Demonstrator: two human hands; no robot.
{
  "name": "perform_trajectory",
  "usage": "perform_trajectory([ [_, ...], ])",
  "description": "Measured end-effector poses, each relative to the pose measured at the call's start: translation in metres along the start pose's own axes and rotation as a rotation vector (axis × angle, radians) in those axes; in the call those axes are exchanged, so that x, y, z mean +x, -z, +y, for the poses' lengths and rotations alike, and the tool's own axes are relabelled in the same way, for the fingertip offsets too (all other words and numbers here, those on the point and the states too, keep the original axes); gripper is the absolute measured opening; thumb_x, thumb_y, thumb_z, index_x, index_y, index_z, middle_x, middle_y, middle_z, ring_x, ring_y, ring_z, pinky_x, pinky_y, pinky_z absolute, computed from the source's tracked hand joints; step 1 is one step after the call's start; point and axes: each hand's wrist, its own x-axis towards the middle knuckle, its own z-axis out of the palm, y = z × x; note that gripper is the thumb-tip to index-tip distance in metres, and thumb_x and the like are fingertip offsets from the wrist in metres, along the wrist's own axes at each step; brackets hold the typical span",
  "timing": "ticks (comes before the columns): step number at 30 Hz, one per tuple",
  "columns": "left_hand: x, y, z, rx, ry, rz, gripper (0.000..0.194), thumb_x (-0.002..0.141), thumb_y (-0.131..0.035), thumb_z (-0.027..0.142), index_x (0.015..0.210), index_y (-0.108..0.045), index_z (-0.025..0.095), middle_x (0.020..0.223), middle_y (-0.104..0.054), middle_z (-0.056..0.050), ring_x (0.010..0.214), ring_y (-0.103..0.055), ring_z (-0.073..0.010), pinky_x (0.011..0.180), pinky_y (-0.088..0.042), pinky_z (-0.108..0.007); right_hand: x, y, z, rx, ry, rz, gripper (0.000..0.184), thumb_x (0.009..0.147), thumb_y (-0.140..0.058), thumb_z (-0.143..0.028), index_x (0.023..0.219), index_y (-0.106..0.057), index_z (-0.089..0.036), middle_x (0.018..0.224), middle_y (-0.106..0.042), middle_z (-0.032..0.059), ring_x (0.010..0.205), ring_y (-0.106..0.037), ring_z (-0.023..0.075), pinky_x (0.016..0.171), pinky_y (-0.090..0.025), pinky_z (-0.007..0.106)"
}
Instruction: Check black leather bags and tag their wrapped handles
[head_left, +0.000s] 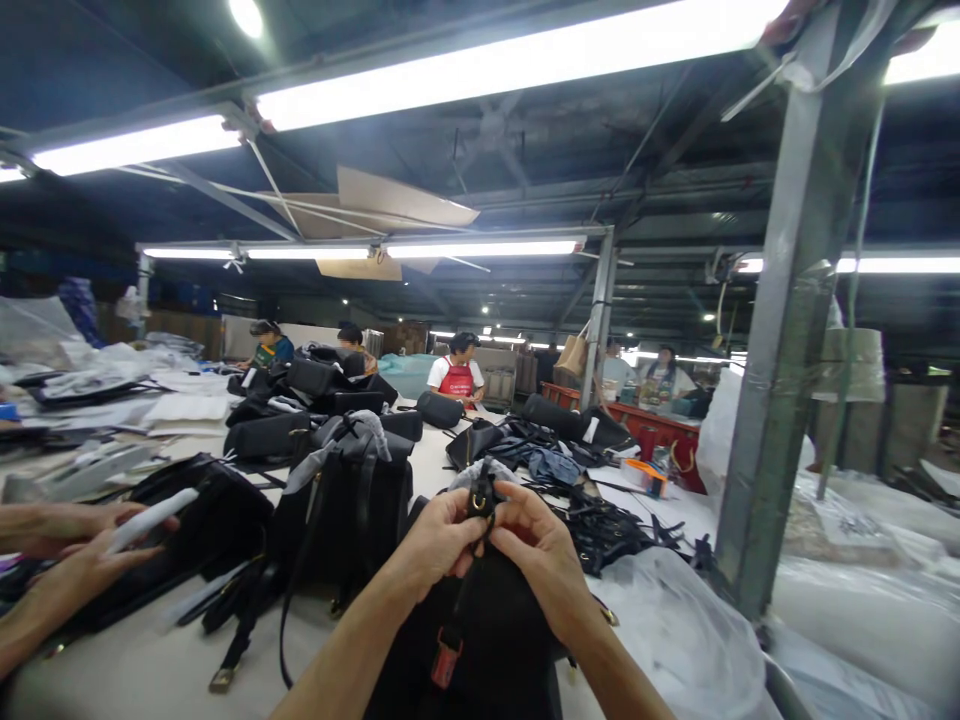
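Observation:
My left hand and my right hand meet at the top of a black bag that stands in front of me. Both pinch a small black strap piece with a gold ring held up between the fingertips. A red tag hangs on the bag's front. The fingers of both hands are closed round the strap piece.
A co-worker's two hands at the left hold a white stick-like object over another black bag. More black bags and loose straps cover the long table. A grey steel post rises at the right beside plastic-wrapped bundles. Several people work farther back.

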Motion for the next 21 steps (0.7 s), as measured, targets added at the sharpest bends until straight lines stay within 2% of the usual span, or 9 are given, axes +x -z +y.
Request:
perform_trajectory([
  [5, -0.001, -0.001, -0.001, -0.085, 0.016, -0.003, 0.021, 0.070, -0.065, 0.031, 0.081, -0.054, 0.016, 0.048, -0.046, 0.011, 0.030, -0.028, -0.0003, 0.031, -0.018, -0.014, 0.003, 0.000, 0.000, 0.009, -0.035, 0.016, 0.041, 0.068, -0.073, -0.022, 0.105, -0.056, -0.020, 0.077, -0.063, -0.0054, 0.068, -0.061, 0.0130, 0.066, -0.045, 0.026],
  [9, -0.001, -0.002, -0.001, -0.131, 0.033, -0.006, 0.022, 0.070, -0.068, 0.031, 0.079, -0.053, 0.017, 0.047, -0.047, 0.010, 0.030, -0.030, -0.0006, 0.031, -0.019, -0.014, 0.004, 0.000, -0.005, -0.033, -0.039, -0.022, 0.046, 0.067, -0.070, -0.020, 0.109, -0.052, -0.018, 0.072, -0.066, -0.0041, 0.069, -0.062, 0.0144, 0.071, -0.045, 0.028],
  [14, -0.002, 0.002, 0.000, -0.213, 0.109, -0.027, 0.032, 0.064, -0.076, 0.031, 0.079, -0.051, 0.017, 0.052, -0.054, 0.006, 0.033, -0.039, -0.0023, 0.033, -0.023, -0.014, 0.006, -0.004, -0.008, -0.036, -0.042, -0.024, 0.054, 0.065, -0.059, -0.014, 0.116, -0.044, -0.019, 0.068, -0.064, -0.0062, 0.063, -0.061, 0.0140, 0.067, -0.045, 0.028],
  [17, -0.002, 0.010, 0.002, -0.289, 0.139, 0.005, 0.041, 0.058, -0.081, 0.031, 0.078, -0.048, 0.019, 0.054, -0.054, 0.007, 0.036, -0.040, -0.0018, 0.036, -0.025, -0.013, 0.006, -0.003, -0.001, -0.106, 0.018, -0.009, 0.055, 0.063, -0.056, -0.013, 0.116, -0.045, -0.019, 0.067, -0.059, -0.0075, 0.062, -0.058, 0.0130, 0.061, -0.042, 0.025],
  [21, 0.000, 0.013, 0.005, -0.343, 0.076, 0.097, 0.040, 0.057, -0.082, 0.032, 0.070, -0.046, 0.018, 0.054, -0.054, 0.007, 0.039, -0.042, -0.0009, 0.039, -0.029, -0.012, 0.004, -0.002, 0.014, -0.344, 0.152, 0.017, 0.049, 0.068, -0.056, -0.013, 0.116, -0.048, -0.020, 0.064, -0.053, -0.0079, 0.059, -0.053, 0.0123, 0.056, -0.038, 0.024],
])
